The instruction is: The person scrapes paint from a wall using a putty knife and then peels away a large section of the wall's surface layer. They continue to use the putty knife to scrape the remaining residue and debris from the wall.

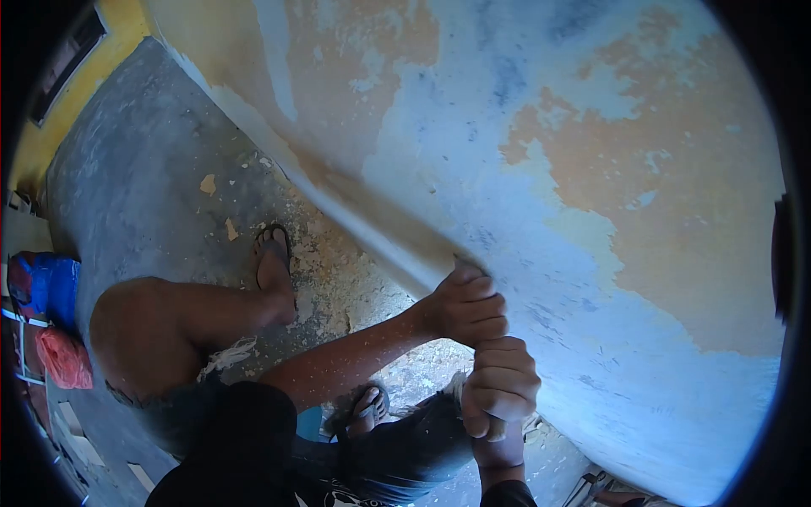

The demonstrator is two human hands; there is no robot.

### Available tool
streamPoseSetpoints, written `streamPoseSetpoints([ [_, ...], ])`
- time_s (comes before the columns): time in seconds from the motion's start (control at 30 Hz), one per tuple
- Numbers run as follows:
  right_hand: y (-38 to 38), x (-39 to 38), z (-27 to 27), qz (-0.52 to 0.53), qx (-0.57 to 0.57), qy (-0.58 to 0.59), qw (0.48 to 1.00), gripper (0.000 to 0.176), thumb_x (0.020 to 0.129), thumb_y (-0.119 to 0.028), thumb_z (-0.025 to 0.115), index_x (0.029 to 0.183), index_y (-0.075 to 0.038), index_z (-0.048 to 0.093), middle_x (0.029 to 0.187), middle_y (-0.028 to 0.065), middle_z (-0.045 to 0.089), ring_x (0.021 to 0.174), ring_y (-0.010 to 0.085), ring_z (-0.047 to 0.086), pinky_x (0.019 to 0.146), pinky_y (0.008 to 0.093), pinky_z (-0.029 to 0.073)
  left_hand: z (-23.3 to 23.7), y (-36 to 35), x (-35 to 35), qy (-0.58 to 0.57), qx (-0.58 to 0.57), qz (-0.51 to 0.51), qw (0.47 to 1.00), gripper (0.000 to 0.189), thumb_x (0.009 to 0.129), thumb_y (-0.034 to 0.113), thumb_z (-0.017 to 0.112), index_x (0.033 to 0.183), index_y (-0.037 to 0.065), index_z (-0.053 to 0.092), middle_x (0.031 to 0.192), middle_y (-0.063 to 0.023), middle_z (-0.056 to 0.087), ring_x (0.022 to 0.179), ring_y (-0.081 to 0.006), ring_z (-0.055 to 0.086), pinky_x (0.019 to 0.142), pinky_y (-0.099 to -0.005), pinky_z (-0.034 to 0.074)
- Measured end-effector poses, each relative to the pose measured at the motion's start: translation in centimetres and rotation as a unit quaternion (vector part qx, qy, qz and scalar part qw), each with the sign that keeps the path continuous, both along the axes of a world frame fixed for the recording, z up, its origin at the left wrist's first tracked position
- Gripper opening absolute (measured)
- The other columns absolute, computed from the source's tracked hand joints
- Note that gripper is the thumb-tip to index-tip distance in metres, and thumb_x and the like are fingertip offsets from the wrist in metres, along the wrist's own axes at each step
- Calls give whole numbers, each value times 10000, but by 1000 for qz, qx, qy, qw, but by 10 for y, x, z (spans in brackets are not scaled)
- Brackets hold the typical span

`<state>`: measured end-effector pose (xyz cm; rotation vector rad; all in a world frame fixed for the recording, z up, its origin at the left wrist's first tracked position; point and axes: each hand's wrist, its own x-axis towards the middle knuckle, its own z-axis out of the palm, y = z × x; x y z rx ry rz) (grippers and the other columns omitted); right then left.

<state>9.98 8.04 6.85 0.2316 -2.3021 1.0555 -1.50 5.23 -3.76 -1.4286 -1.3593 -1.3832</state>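
Blue container and red bag
In view, 1 bag just below the container; well above it, a yellow wall.

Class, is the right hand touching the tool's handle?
Touching: the head view shows the right hand curled around the handle, whose end pokes out below the fist.

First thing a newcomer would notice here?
Likely the patchy wall, bluish white and tan, filling the upper right. Then the left hand and right hand, clenched around a mostly hidden tool near lower centre. A bright blue item stands out far left.
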Motion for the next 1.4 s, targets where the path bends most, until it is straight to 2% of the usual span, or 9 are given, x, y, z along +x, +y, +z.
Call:
streamPoseSetpoints([
  [0.07, 1, 4, -12, 24, 32, 20, 999, 385, 698, 5, 664, 525, -134, 348, 589, -11, 517, 528, 139, 517, 585, 287, 453, -7, -5, 3, -50, -2, -25, 998, 248, 732, 243, 661, 633, 191, 440, 679, 42, 453, 673, -153, 486, 688, -345, 344],
  [0.1, -19, 16, -10, -257, -60, -131, 956, 414, 717, -3, 640, 499, -153, 321, 543, -31, 493, 449, 102, 459, 525, 269, 418, 4, -4, 7, -37, 22, -38, 998, 251, 739, 232, 662, 632, 189, 440, 683, 42, 459, 674, -151, 489, 677, -333, 361],
  [0.17, -31, 25, -12, -512, -141, -275, 801, 445, 736, -11, 616, 474, -172, 293, 497, -52, 468, 370, 65, 401, 465, 251, 383, 28, 14, 16, -4, 131, -49, 990, 255, 762, 215, 652, 632, 191, 433, 701, 44, 476, 688, -146, 498, 664, -314, 390],
  [0.23, -5, 20, -15, -222, -65, -138, 963, 383, 785, -75, 610, 501, -176, 374, 523, -61, 494, 389, 32, 423, 465, 223, 389, 25, 19, 19, -20, 168, -77, 983, 258, 773, 212, 647, 632, 193, 431, 710, 45, 484, 693, -145, 501, 661, -311, 396],
  [0.33, 8, 13, -19, 30, 37, -41, 998, 343, 797, -105, 610, 521, -177, 420, 536, -64, 503, 400, 24, 436, 465, 213, 393, -12, 2, 5, -3, 52, -28, 998, 255, 757, 236, 644, 631, 195, 425, 700, 45, 482, 697, -140, 503, 662, -311, 393],
  [0.57, 2, 37, -28, 20, 5, 52, 998, 286, 751, -99, 619, 543, -175, 438, 538, -59, 489, 407, 54, 444, 462, 231, 394, 9, 28, 19, -30, 202, -25, 979, 247, 749, 242, 629, 645, 204, 408, 679, 49, 458, 674, -143, 492, 680, -289, 379],
  [0.73, 11, 13, -32, 88, 58, -5, 994, 249, 719, -96, 625, 559, -174, 451, 539, -55, 480, 412, 75, 449, 460, 243, 395, -21, 2, -5, 18, 45, -2, 999, 248, 778, 235, 622, 657, 205, 407, 678, 64, 452, 669, -131, 482, 677, -288, 362],
  [0.97, 2, 34, -29, 48, 24, 31, 998, 206, 673, -90, 634, 581, -172, 468, 541, -50, 466, 419, 104, 456, 457, 261, 396, 14, 17, 12, -22, 205, -57, 977, 269, 748, 214, 641, 639, 192, 396, 681, 53, 453, 665, -135, 475, 634, -297, 389],
  [1.4, -6, 13, -6, 106, 88, 21, 990, 201, 648, -38, 607, 588, -164, 462, 508, -42, 447, 418, 141, 459, 461, 277, 401, 15, 1, 0, 28, 88, -74, 993, 237, 716, 176, 634, 654, 177, 406, 686, 53, 457, 676, -130, 486, 674, -284, 394],
])
